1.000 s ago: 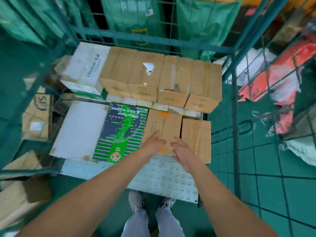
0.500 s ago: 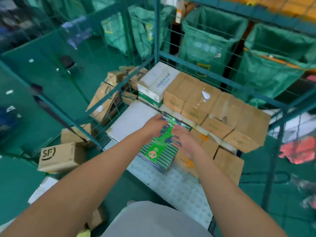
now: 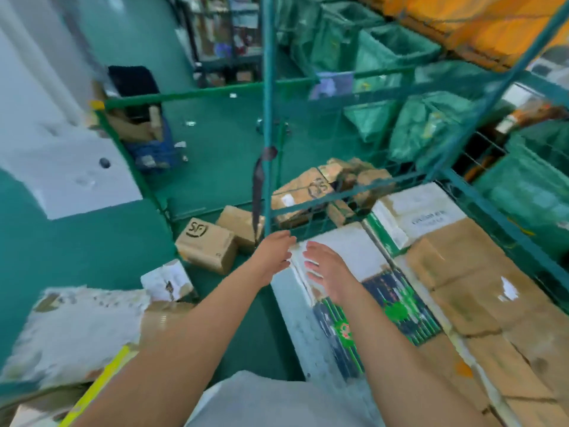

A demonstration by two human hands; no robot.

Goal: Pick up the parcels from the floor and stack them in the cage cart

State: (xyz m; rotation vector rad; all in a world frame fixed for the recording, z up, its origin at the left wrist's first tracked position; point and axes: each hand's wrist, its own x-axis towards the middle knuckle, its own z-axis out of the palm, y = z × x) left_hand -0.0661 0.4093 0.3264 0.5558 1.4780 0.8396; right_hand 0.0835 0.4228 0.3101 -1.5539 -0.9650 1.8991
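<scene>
My left hand [image 3: 275, 252] and right hand [image 3: 327, 266] are both released, fingers [image 3: 311, 262] loosely spread and grasping nothing, held at the near left corner of the cage cart [image 3: 268, 118], at frame centre. The right one is over the white box [image 3: 348, 254] already loaded there; whether it touches I cannot tell through the blur. As I judge it, the step in hand is going back to the floor for another parcel, and the nearest good candidate is the SF box [image 3: 207, 245] lying on the green floor [image 3: 92, 241] just left of centre, with a second brown box [image 3: 240, 224] right behind it against the cart's mesh. To do it well I should bend at the knees, take the box by two opposite sides with both hands, and lift it clear of the cart's corner post before setting it flat beside the stacked cartons [image 3: 462, 272] on the right. Writing: "SF" in a curved logo on that floor box, and the same mark on a larger box [image 3: 303, 191] seen through the mesh. The white carton [image 3: 421, 208] at upper right carries dark lettering too smeared to read, and the green-and-blue printed box [image 3: 397, 306] likewise.
</scene>
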